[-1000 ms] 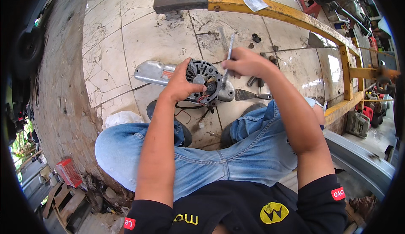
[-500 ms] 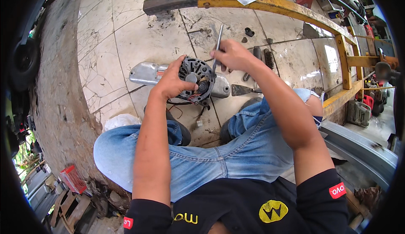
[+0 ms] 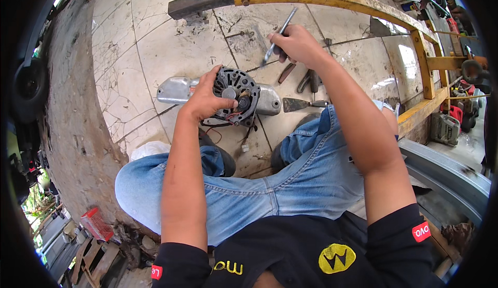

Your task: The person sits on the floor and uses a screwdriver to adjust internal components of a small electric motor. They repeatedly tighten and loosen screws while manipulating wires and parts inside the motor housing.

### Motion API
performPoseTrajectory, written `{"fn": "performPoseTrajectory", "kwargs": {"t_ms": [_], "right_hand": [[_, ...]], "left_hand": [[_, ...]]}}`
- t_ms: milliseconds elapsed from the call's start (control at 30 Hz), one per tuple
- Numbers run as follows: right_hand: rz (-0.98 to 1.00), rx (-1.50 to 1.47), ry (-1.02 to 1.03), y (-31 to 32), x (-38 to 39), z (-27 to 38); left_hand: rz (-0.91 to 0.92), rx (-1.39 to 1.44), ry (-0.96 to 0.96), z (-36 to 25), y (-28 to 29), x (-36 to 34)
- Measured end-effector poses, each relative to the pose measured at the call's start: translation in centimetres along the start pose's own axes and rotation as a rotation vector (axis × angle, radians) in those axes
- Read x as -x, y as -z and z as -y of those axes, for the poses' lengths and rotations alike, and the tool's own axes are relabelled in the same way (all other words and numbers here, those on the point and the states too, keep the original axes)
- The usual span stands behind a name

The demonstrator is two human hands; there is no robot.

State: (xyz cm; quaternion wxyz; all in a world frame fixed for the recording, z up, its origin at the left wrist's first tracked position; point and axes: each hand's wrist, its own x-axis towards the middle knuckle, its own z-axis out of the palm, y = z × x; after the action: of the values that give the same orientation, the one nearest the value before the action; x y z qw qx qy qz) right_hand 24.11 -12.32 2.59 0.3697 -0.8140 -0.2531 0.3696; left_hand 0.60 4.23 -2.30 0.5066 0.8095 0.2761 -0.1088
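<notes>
Motor (image 3: 241, 87) is round, no clear long axis; slotted face points up. It sits on the middle of a metal plate (image 3: 269, 100), in front of the person's feet. Plate's long axis runs roughly left-right, both rounded ends sticking out past the motor. Wires (image 3: 245, 139) trail off its near side onto the tiled floor (image 3: 176, 43). Left hand (image 3: 208, 98) is clamped over the motor's left side, thumb across the face, fingers at the far rim. Right hand (image 3: 300, 45) is closed, pinching a slim rod (image 3: 288, 21); rod slants, top end away and to the right, dark lower end toward the motor but apart from it. Scraper (image 3: 297, 104) lies just right of the plate, blade to the left. Containers: red crate (image 3: 97, 224) at lower left, contents unclear; grey can (image 3: 444, 128) at far right beyond the yellow frame (image 3: 427, 64), inside hidden.
</notes>
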Motion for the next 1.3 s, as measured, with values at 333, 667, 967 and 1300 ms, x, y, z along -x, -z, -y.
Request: {"fn": "performPoseTrajectory", "kwargs": {"t_ms": [333,667,967,1300], "right_hand": [[-0.046,0.144,-0.040,0.4,2.0,0.4],[-0.026,0.058,0.025,-0.8,2.4,-1.4],[0.423,-0.075,0.024,-4.9,5.8,-0.5],[0.366,-0.077,-0.062,-3.3,6.3,1.2]], "left_hand": [[-0.003,0.050,0.009,0.1,-0.1,0.2],[-0.020,0.058,-0.012,0.9,-0.4,-0.3],[-0.084,0.009,0.034,0.3,-1.2,0.5],[-0.158,-0.052,0.163,-0.7,-1.2,1.2]]}}
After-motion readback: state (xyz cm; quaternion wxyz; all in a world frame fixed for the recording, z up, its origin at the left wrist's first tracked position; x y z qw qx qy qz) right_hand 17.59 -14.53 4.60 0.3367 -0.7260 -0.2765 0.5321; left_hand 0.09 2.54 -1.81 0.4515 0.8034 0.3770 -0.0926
